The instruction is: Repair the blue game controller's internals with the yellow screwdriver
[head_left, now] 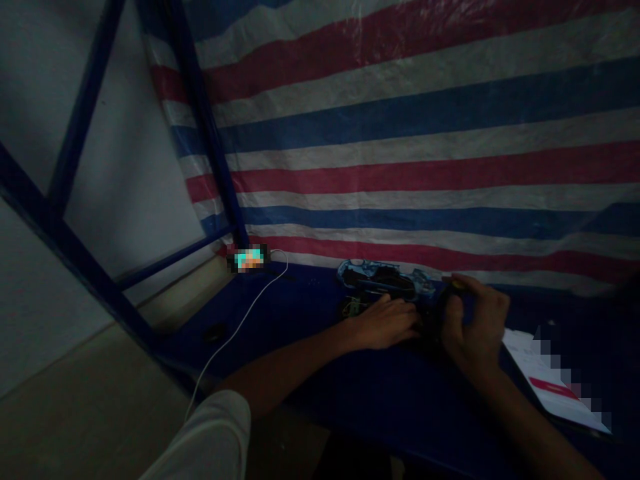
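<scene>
**Long axis:** a blue-and-black moulded plastic toy car body (385, 280) lies with its length running side to side along the far edge of the table; which end is its nose is too dim to tell.

**Right hand:** the right hand (475, 327) is wrapped closed around a slim black-and-yellow hand tool (456, 286), whose yellow-marked end rises above the fingers toward the tarp; its other end is hidden.

**Left hand:** the left hand (385, 323) lies palm down, fingers reaching toward the right hand, at the near side of the car body; in this dark, whether it is gripping anything cannot be told.

**Position:** the car body sits just beyond the left hand, close to the tool.

**Nearby:** a small green circuit board (354, 307) lies at the car body's left end, and a white printed paper sheet (545, 377) lies to the right.

**Surroundings:** a dark blue table (380, 407) stands against a striped red, white and blue woven tarp (425, 153). A thin white cable (240, 320) runs across the table from a blurred device (249, 259).
</scene>
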Demonstrator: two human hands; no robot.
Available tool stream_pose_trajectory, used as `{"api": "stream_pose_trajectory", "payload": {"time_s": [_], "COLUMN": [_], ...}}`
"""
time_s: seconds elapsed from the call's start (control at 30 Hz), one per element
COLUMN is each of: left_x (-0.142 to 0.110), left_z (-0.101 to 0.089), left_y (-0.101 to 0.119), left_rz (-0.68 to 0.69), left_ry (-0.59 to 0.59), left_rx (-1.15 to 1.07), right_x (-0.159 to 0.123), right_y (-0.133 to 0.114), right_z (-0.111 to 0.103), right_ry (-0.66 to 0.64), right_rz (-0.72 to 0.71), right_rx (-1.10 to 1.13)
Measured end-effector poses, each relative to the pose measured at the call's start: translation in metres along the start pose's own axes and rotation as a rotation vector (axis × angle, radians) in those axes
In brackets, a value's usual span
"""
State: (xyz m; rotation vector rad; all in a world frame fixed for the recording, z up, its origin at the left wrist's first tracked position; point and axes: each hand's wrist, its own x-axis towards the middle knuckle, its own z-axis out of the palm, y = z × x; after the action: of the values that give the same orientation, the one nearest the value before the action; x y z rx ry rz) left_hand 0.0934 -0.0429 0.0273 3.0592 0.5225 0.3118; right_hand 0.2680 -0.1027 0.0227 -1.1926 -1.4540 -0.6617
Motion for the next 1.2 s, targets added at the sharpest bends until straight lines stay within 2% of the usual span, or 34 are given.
{"api": "stream_pose_trajectory", "payload": {"time_s": [0.1, 0.23, 0.47, 0.67, 0.83, 1.07, 1.2], "left_x": [0.001, 0.001, -0.003, -0.001, -0.001, -0.001, -0.001], "left_z": [0.006, 0.013, -0.001, 0.005, 0.006, 0.011, 0.014], "left_y": [-0.003, -0.007, 0.001, -0.001, -0.001, -0.003, -0.003], "left_rz": [0.003, 0.030, 0.014, 0.025, 0.031, 0.053, 0.065], "left_ry": [0.013, 0.066, 0.018, 0.044, 0.055, 0.088, 0.105], "left_rx": [-0.007, -0.014, 0.014, 0.022, 0.052, 0.065, 0.071], "right_x": [0.000, 0.000, 0.000, 0.000, 0.001, 0.001, 0.000], "right_y": [0.000, 0.002, 0.003, 0.002, 0.002, -0.004, -0.008], "right_z": [0.000, 0.002, 0.000, 0.002, 0.000, -0.001, -0.003], "right_ry": [-0.013, 0.053, -0.030, 0.039, -0.001, -0.014, -0.057], "right_rz": [0.015, -0.014, -0.036, -0.015, -0.044, 0.127, 0.165], "right_rx": [0.009, -0.020, 0.030, -0.009, 0.006, 0.044, 0.103]}}
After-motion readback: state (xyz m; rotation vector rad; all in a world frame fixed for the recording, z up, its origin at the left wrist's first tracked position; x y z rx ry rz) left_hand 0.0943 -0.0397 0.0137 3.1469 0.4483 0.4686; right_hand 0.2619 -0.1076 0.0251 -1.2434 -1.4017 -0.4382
